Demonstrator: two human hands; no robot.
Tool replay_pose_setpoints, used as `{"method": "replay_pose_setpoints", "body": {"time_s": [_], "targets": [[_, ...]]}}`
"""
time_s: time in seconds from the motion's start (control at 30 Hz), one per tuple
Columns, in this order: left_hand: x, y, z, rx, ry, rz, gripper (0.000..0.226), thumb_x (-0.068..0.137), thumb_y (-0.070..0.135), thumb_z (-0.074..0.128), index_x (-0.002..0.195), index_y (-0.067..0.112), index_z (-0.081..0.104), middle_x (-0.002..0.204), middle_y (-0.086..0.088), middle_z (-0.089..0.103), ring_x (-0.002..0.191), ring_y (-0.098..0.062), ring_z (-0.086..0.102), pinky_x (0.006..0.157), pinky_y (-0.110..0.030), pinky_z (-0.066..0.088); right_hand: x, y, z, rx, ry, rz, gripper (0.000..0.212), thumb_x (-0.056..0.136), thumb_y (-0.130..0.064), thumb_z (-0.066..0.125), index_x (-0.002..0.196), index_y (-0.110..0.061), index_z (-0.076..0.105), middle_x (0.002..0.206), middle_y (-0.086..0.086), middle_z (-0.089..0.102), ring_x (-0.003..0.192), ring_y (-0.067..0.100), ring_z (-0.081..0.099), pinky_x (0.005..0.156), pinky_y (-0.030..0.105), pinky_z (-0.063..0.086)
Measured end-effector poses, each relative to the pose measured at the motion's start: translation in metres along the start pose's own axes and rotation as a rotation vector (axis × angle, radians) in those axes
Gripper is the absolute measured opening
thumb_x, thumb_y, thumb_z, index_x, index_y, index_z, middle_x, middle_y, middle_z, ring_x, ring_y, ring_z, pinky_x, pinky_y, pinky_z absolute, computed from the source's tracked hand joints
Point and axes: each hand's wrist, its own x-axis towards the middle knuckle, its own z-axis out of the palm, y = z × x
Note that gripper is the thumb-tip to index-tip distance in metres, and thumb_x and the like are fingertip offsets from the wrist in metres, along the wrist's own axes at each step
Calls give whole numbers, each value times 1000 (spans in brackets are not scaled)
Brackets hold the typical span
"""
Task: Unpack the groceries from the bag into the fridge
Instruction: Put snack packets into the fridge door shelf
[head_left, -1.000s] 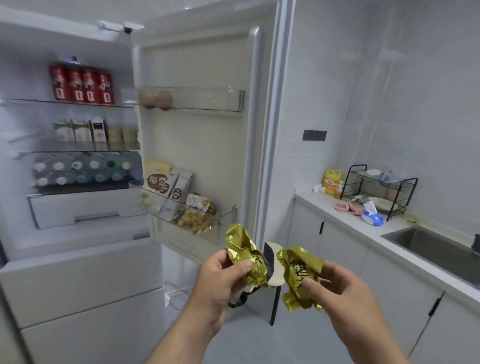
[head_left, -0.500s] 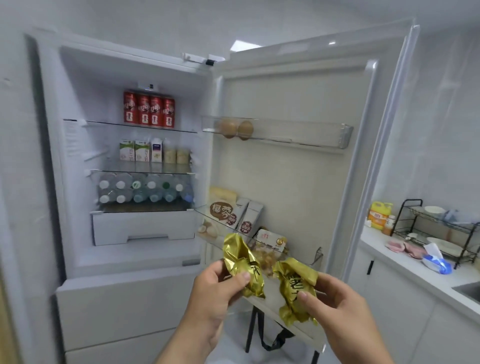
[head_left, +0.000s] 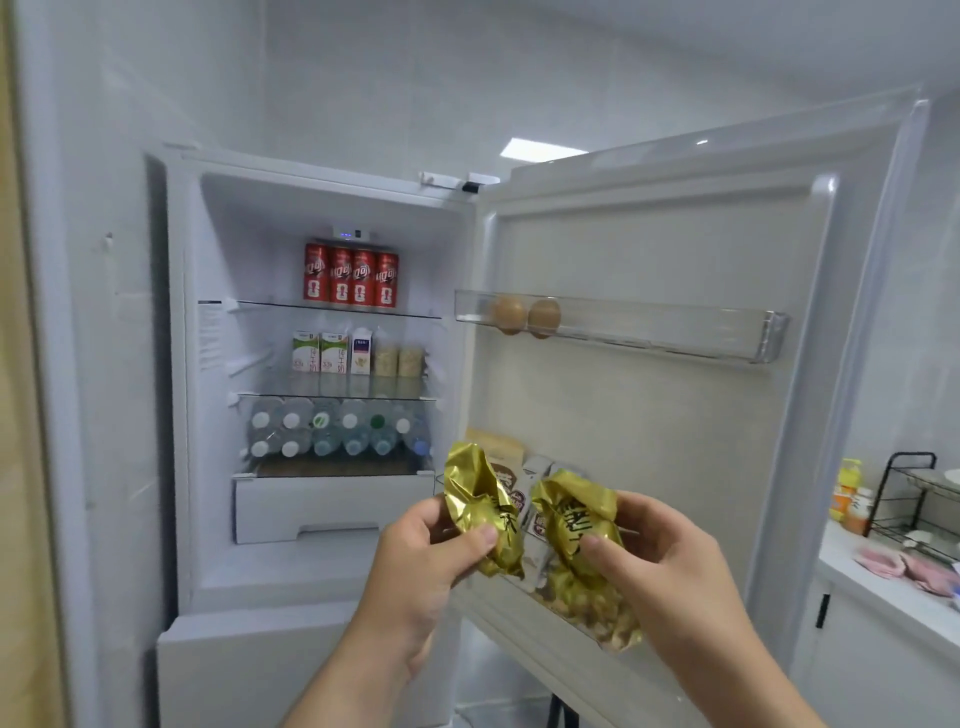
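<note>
Open fridge (head_left: 249, 223) fills centre frame, its door (head_left: 649, 426) swung out to the right. Two hands are up in the lower middle, each with one crinkled gold packet. The left hand (head_left: 426, 561) pinches the left gold packet (head_left: 480, 514), thumb on the front and fingers curled behind. The right hand (head_left: 670, 566) grips the right gold packet (head_left: 571, 519) the same way, thumb pressed on its front. The packets sit just beside each other, not touching, held in the air in front of the lower door shelf and not inside the fridge. Behind them on that shelf are snack packs (head_left: 535, 475) and a bag of something nut-like (head_left: 597, 608). The upper door shelf (head_left: 675, 332) holds two eggs (head_left: 525, 315) at its left end. Inside, the top shelf has four red cans (head_left: 350, 278), the middle shelf small cartons (head_left: 332, 353), and below those lie bottles (head_left: 337, 434) on their sides, with a white drawer (head_left: 332, 506) under them. At the right edge there is a counter (head_left: 883, 587), a black wire rack (head_left: 914, 499) and a yellow bottle (head_left: 847, 488).
</note>
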Motion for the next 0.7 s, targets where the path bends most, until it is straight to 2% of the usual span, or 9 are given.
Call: {"method": "replay_pose_setpoints", "body": {"time_s": [0.1, 0.2, 0.37, 0.5, 0.6, 0.7], "targets": [[9, 21, 8, 9, 8, 67, 20, 84, -4, 67, 101, 3, 69, 95, -14, 75, 91, -28, 72, 81, -37, 56, 17, -19, -3, 15, -42, -83, 30, 81, -1, 73, 101, -23, 71, 89, -9, 76, 82, 8, 73, 66, 19, 56], [20, 41, 20, 37, 16, 147, 19, 83, -5, 67, 100, 3, 69, 93, -14, 75, 90, -30, 73, 80, -37, 56, 33, -40, -10, 8, -56, -180, 31, 81, -3, 74, 104, -24, 71, 90, -11, 76, 84, 8, 73, 69, 20, 57], [31, 80, 44, 98, -11, 309, 22, 81, 0, 71, 101, 11, 69, 90, -9, 76, 83, -23, 73, 65, -27, 56, 49, -77, -30, 36, -88, -319, 34, 82, 2, 72, 105, -22, 70, 89, -7, 77, 82, 11, 73, 67, 21, 57], [47, 117, 64, 155, -62, 475, 24, 83, 1, 70, 103, 13, 69, 94, -7, 76, 89, -23, 72, 80, -37, 57, 60, -110, -49, -2, -72, -453, 32, 82, -1, 71, 106, -22, 70, 89, -7, 77, 80, 13, 74, 67, 24, 57], [70, 144, 75, 165, -129, 554, 23, 83, -2, 69, 103, 10, 70, 95, -10, 75, 89, -24, 72, 79, -34, 60, 76, -134, -61, -49, -6, -517, 30, 82, -4, 72, 102, -27, 70, 89, -11, 76, 80, 9, 73, 70, 25, 58], [102, 163, 82, 133, -196, 589, 23, 83, -5, 68, 103, 6, 71, 97, -15, 75, 93, -32, 71, 82, -39, 59, 95, -151, -68, -129, 58, -538, 28, 82, -7, 73, 92, -33, 69, 89, -15, 75, 81, 6, 72, 74, 25, 58]]}}
